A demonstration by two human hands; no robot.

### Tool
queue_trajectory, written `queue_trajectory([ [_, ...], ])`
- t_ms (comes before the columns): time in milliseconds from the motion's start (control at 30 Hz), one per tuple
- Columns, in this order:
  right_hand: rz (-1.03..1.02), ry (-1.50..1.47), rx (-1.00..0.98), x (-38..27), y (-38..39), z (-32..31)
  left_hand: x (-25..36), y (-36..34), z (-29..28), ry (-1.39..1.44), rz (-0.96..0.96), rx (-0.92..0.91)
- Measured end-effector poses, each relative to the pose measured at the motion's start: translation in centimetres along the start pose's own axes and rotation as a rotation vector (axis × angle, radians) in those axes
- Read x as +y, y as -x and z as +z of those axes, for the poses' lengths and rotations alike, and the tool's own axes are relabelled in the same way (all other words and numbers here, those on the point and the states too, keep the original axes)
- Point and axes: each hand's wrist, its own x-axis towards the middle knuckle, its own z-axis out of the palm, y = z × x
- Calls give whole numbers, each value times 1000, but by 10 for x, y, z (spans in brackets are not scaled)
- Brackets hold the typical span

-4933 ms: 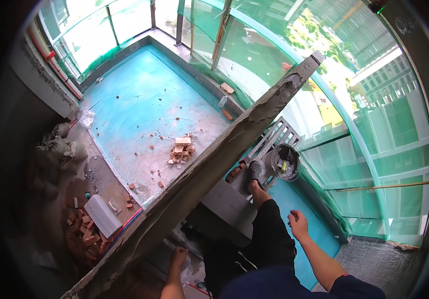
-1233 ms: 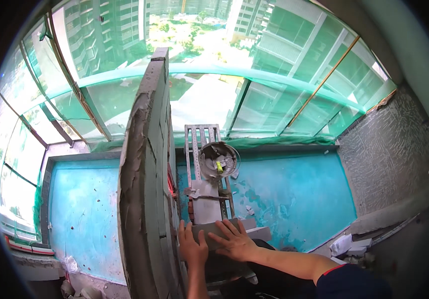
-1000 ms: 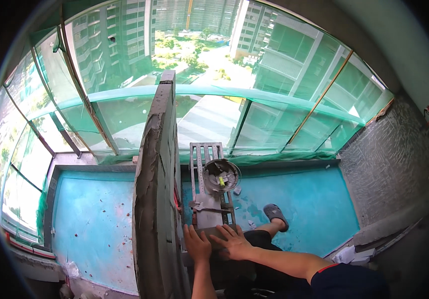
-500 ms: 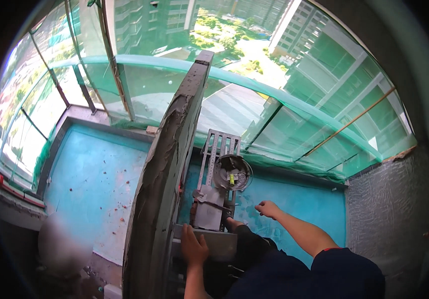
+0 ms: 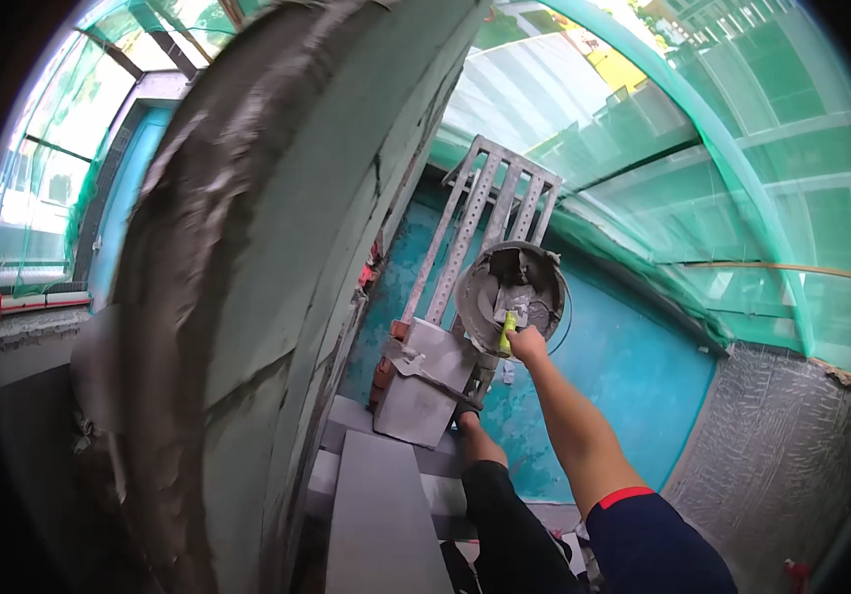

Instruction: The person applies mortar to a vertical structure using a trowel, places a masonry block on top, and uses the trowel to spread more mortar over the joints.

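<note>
Yellow-green-handled trowel (image 5: pixel 509 324) in mortar bucket (image 5: pixel 548 297), right hand (image 5: pixel 528 346) grasping the trowel with curled fingers (image 5: pixel 518 342), slatted metal platform (image 5: pixel 464 229) beyond the bucket

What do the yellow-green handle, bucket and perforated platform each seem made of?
Yellow-green handle: probably plastic, from its bright colour; finish unclear.
Bucket: plastic or metal, unclear; grey smears hide its finish.
Perforated platform: likely metal, dull grey, from its narrow slats punched with rows of holes.

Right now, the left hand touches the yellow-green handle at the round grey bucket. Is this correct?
Not quite: it is the right hand that touches the yellow-green handle at the round grey bucket, as the head view shows. The left hand is out of view.
</note>
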Motion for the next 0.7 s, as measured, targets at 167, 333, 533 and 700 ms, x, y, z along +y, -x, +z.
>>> queue_trajectory([
  [167, 448, -598, 142, 58, -61, 38, -2, -5, 33, -38, 1, 153],
  [333, 35, -787, -9, 52, -43, 1, -3, 9, 37, -8, -72, 214],
  [533, 187, 272, -76, 70, 28, -78, -5, 0, 35, -36, 8, 189],
  [700, 51, 426, -182, 57, 40, -43, -2, 3, 33, -50, 7, 203],
])
